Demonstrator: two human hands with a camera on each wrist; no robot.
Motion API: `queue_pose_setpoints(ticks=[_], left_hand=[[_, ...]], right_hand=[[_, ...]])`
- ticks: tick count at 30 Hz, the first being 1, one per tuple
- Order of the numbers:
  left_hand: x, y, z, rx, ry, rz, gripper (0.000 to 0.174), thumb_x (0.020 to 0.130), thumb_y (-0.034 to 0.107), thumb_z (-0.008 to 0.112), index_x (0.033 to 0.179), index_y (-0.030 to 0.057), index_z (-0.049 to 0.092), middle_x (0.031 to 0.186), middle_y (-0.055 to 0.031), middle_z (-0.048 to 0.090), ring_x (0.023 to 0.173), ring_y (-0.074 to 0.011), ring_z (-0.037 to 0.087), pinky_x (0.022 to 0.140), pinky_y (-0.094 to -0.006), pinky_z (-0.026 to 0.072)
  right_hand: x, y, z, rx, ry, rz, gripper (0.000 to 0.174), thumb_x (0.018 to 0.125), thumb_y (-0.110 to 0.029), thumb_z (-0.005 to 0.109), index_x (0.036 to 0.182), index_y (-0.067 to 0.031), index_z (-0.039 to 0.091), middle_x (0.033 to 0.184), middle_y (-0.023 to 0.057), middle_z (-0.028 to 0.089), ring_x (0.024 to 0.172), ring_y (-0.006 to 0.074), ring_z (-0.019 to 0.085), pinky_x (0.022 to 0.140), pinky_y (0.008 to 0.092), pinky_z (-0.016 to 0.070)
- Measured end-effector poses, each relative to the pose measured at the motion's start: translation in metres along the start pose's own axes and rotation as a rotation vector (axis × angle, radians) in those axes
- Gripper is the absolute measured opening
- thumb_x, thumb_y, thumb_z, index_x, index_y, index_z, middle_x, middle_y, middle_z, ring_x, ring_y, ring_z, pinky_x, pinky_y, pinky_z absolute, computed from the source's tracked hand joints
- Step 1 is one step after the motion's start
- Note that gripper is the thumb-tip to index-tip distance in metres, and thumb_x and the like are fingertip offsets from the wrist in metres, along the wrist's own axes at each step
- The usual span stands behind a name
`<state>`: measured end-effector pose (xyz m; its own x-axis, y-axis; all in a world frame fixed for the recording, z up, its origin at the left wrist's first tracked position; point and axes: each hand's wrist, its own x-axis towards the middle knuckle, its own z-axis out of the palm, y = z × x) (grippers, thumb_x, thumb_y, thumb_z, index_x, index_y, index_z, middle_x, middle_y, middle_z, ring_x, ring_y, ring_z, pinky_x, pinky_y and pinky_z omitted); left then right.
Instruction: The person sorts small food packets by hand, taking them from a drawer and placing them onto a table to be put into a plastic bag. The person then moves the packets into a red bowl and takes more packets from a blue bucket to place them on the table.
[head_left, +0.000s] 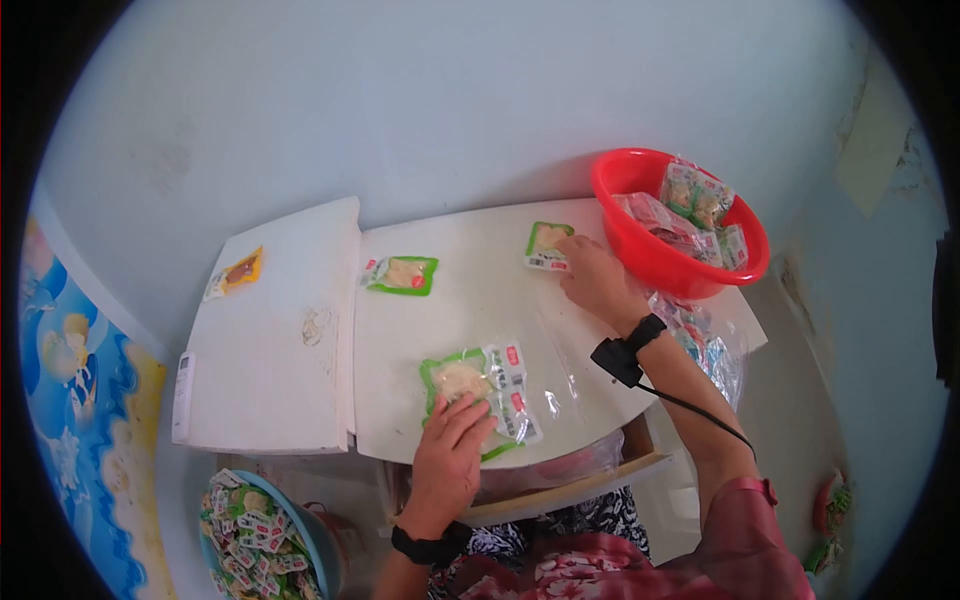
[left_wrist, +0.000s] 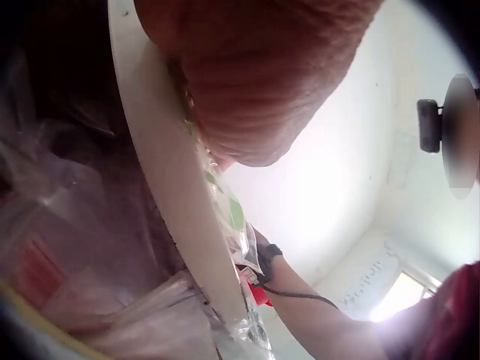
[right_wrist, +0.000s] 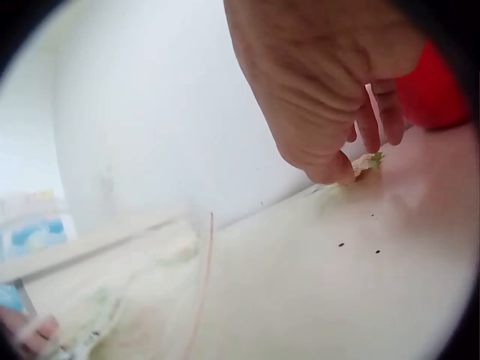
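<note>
In the head view, my left hand (head_left: 447, 470) rests with extended fingers on green-edged clear packets (head_left: 460, 376) near the table's front edge. Those packets overlap beside a strip of printed clear wrapping (head_left: 512, 385). My right hand (head_left: 600, 285) reaches to the back right of the table, its thumb and fingers at the edge of a small green-edged packet (head_left: 549, 240). The right wrist view shows the thumb and fingertips of that hand (right_wrist: 330, 97) pinching the packet (right_wrist: 366, 165). The palm of my left hand (left_wrist: 247, 90) hides most of its packets in the left wrist view.
A red basin (head_left: 640, 250) of packets stands at the back right, with plastic-wrapped packets (head_left: 700, 335) beneath it. Another green packet (head_left: 402, 274) lies mid-table, a yellow one (head_left: 240, 272) farther left. A blue bucket (head_left: 325, 550) of packets and an open drawer (head_left: 560, 495) are below.
</note>
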<state>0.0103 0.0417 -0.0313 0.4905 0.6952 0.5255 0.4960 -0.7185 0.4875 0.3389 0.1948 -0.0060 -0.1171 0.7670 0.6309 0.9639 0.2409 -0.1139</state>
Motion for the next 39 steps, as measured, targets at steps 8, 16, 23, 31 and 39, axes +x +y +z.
queue_pose_setpoints(ticks=[8, 16, 23, 31, 39], left_hand=[[0.000, 0.000, -0.001, -0.045, 0.012, -0.017, 0.041, 0.082, -0.008, 0.057, 0.116, 0.0061, 0.074, 0.128, -0.0107, 0.069, 0.131, -0.0331, 0.060, 0.121, -0.0542, 0.0380], [-0.001, 0.009, -0.008, -0.163, 0.050, -0.131, 0.041, 0.088, -0.004, 0.056, 0.125, 0.0037, 0.070, 0.133, -0.0149, 0.066, 0.131, -0.0375, 0.060, 0.115, -0.0493, 0.0449], [0.018, 0.067, -0.031, -1.016, 0.217, -0.508, 0.059, 0.102, 0.011, 0.057, 0.156, -0.0019, 0.038, 0.140, -0.0197, 0.059, 0.126, -0.0343, 0.063, 0.093, -0.0441, 0.0601], [0.037, 0.081, -0.021, -1.362, 0.011, -0.729, 0.065, 0.104, 0.015, 0.061, 0.160, 0.0007, 0.031, 0.136, -0.0161, 0.061, 0.108, -0.0266, 0.072, 0.068, -0.0363, 0.0675], [0.054, 0.106, -0.001, -0.980, 0.312, -0.611, 0.063, 0.102, 0.012, 0.063, 0.159, 0.0024, 0.036, 0.134, -0.0141, 0.063, 0.104, -0.0221, 0.072, 0.067, -0.0300, 0.0657]], right_hand=[[0.018, 0.003, 0.016, -0.160, -0.279, 0.062, 0.024, 0.086, 0.001, 0.059, 0.107, -0.0005, 0.071, 0.118, 0.0233, 0.067, 0.095, 0.0401, 0.071, 0.082, 0.0471, 0.0589], [-0.003, -0.024, -0.066, 0.850, 0.087, 0.266, 0.018, 0.098, 0.009, 0.053, 0.106, 0.0025, 0.068, 0.114, 0.0159, 0.070, 0.096, 0.0249, 0.073, 0.082, 0.0374, 0.0594], [-0.081, -0.074, -0.165, 1.305, -0.045, 0.092, 0.021, 0.094, 0.010, 0.052, 0.105, 0.0003, 0.067, 0.115, 0.0142, 0.070, 0.109, 0.0202, 0.067, 0.095, 0.0334, 0.0531], [-0.123, -0.075, -0.156, 1.365, -0.220, -0.097, 0.026, 0.091, 0.005, 0.054, 0.113, -0.0006, 0.069, 0.128, 0.0161, 0.068, 0.107, 0.0235, 0.068, 0.095, 0.0363, 0.0536], [-0.144, -0.088, -0.158, 1.669, -0.246, 0.605, 0.031, 0.108, -0.011, 0.055, 0.136, 0.0018, 0.059, 0.123, 0.0102, 0.068, 0.104, 0.0144, 0.068, 0.087, 0.0337, 0.0613]])
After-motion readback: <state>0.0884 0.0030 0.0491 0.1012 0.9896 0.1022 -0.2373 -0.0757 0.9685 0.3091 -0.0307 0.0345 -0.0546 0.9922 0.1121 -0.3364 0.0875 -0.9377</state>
